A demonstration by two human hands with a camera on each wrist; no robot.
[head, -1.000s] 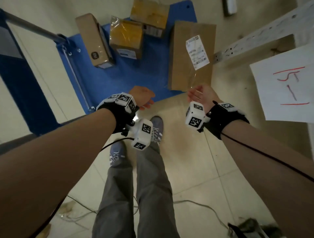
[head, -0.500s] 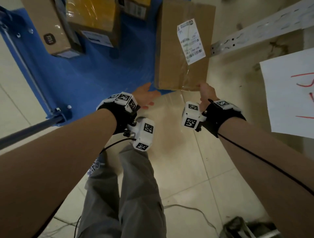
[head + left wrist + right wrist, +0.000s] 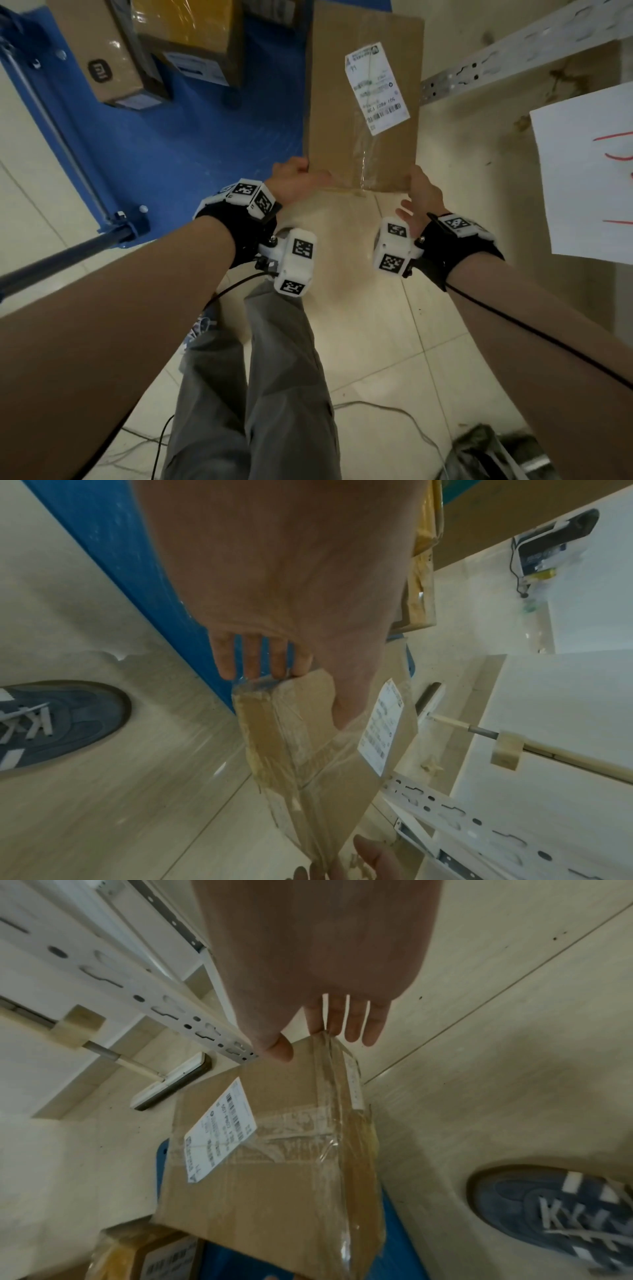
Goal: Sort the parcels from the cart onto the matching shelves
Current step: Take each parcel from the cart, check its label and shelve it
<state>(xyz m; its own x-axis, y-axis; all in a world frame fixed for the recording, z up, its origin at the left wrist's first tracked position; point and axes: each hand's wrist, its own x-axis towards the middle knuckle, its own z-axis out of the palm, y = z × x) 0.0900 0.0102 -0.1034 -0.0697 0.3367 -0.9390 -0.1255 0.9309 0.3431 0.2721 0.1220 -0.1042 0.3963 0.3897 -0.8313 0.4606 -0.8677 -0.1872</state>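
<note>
Currently the flat parcel (image 3: 359, 99) overhangs the blue cart (image 3: 191, 137), the left hand (image 3: 294, 181) and right hand (image 3: 423, 195) each grasping a near corner. Risk: with only corner grips, the far end may sag and slip.

Over the last second both hands closed in on the flat cardboard parcel (image 3: 363, 102), which had lain untouched on the blue cart (image 3: 191, 137). The left hand (image 3: 294, 181), which had hovered apart from it, came to grip the near left corner, thumb on top and fingers under. The right hand (image 3: 423, 198) moved from beside the near edge to take the near right corner, and the parcel's near end now projected past the cart's edge over the floor.
</note>
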